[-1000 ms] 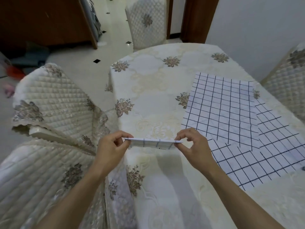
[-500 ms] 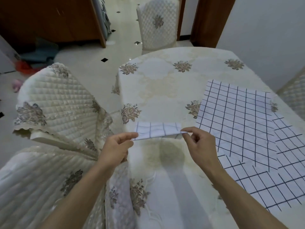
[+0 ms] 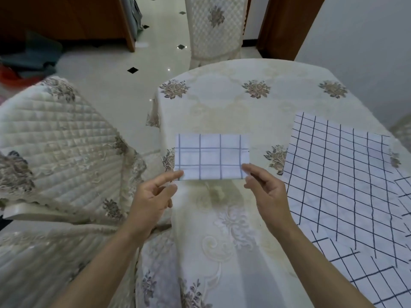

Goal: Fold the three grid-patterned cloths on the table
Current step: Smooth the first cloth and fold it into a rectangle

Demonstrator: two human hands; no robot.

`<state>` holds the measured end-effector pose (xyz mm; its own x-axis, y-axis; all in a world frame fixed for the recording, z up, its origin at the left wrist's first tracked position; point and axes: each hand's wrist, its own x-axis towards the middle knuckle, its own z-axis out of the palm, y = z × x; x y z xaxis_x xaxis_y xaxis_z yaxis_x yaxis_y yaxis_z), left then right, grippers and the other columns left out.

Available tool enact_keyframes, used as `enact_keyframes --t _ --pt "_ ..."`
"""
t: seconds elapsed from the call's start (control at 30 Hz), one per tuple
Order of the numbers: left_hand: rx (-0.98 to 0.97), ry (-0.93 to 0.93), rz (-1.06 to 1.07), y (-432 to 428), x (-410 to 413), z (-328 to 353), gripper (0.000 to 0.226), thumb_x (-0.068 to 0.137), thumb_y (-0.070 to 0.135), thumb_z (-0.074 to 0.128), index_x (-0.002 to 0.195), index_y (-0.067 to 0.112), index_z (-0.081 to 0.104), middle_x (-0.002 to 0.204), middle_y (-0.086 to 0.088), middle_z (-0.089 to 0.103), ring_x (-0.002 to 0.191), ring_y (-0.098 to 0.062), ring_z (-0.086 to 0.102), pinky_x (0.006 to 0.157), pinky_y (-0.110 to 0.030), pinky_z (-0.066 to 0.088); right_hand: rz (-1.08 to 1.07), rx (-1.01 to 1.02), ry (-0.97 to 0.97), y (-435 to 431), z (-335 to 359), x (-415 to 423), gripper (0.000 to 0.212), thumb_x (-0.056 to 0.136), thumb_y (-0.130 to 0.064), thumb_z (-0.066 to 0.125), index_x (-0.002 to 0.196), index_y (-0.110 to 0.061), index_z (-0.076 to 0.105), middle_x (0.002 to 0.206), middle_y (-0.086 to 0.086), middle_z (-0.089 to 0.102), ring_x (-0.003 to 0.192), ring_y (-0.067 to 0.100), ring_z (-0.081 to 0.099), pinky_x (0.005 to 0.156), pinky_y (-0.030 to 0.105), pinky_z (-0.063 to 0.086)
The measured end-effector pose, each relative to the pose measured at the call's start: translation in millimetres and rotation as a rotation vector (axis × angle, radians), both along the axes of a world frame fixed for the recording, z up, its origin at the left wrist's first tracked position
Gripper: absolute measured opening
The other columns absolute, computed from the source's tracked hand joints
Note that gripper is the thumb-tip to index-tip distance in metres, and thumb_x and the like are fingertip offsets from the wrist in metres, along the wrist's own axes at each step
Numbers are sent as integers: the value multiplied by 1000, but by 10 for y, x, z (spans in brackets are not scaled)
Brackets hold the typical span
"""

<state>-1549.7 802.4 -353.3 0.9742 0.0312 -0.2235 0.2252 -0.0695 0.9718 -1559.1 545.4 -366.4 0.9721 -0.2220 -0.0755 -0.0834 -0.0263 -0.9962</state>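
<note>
Folding is looking about one third done. One folded cloth (image 3: pixel 211 156), a small rectangle showing a pale grid, is lying at the counter's (image 3: pixel 244 112) centre, just beyond both hands. The left hand (image 3: pixel 153 196) is sitting at its 7 o'clock corner and the right hand (image 3: pixel 266 192) at its 5 o'clock corner; the fingers (image 3: pixel 172 176) of each are loosened and spread, touching or nearly touching the near edge without gripping it, so the piece is resting on the tablecloth rather than being held.

At 3 o'clock, a large unfolded cloth (image 3: pixel 347 178) is lying flat, and a second flat cloth (image 3: pixel 378 283) is showing from under it toward 4 o'clock, running off the frame. Those two are appearing untouched, so two folds are remaining.
</note>
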Motion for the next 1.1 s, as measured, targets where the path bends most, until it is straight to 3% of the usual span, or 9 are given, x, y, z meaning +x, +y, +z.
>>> enact_keyframes --t 0.17,0.27,0.43,0.47,0.5,0.53,0.6,0.87,1.1 --pt "32 330 -21 -18 36 -473 20 98 10 58 107 23 71 47 10 51 42 -8 40 42 -13 36 75 -116 393 14 -417 79 26 95 -18 64 120 -13 69 98 -3 72 80 11 67 72 20 53" --pt "91 327 -69 8 10 -654 18 98 15 61 106 28 71 60 6 53 46 -5 45 52 -20 42 74 -183 433 1 -570 60 26 92 -18 68 117 -12 70 100 0 74 91 14 69 88 32 56" --pt "135 235 -48 15 59 -772 20 98 18 63 111 29 71 62 8 54 49 -2 47 58 -25 42 61 -282 343 52 -600 128 30 89 -15 71 119 -15 69 111 -1 69 100 11 66 94 29 53" --pt "140 220 -40 4 77 -778 20 98 19 62 113 29 70 77 -8 67 51 -1 48 58 -24 41 65 -313 322 65 -608 149 32 89 -16 71 120 -15 67 114 -3 67 102 9 64 92 26 52" --pt "163 203 -46 -8 93 -782 21 98 20 62 114 30 69 100 -7 59 54 0 48 58 -22 41 71 -342 303 76 -613 174 33 89 -16 71 122 -16 66 116 -5 66 102 7 63 90 22 51" --pt "207 173 -61 -12 106 -792 22 98 21 62 116 31 68 74 -2 63 56 -1 49 59 -22 42 77 -370 287 78 -622 196 34 89 -16 70 123 -15 65 117 -6 64 102 5 62 88 19 49" --pt "351 90 -112 3 127 -835 25 97 25 63 120 33 67 89 10 52 63 -2 50 67 -26 45 104 -449 256 69 -652 219 34 89 -16 70 122 -15 65 119 -4 62 100 4 61 88 19 48" --pt "907 -229 -235 25 45 -1010 34 94 32 61 125 20 67 143 -4 49 128 -23 41 102 -39 42 210 -929 31 98 -823 138 51 95 -31 55 141 -9 51 157 10 34 147 25 27 119 41 27" --pt "1061 -463 -175 -90 160 -1152 42 91 27 54 124 6 66 141 -14 58 135 -31 48 115 -39 32 292 -1016 -72 300 -925 275 61 99 -41 34 148 -6 40 160 10 30 150 25 22 121 41 23"
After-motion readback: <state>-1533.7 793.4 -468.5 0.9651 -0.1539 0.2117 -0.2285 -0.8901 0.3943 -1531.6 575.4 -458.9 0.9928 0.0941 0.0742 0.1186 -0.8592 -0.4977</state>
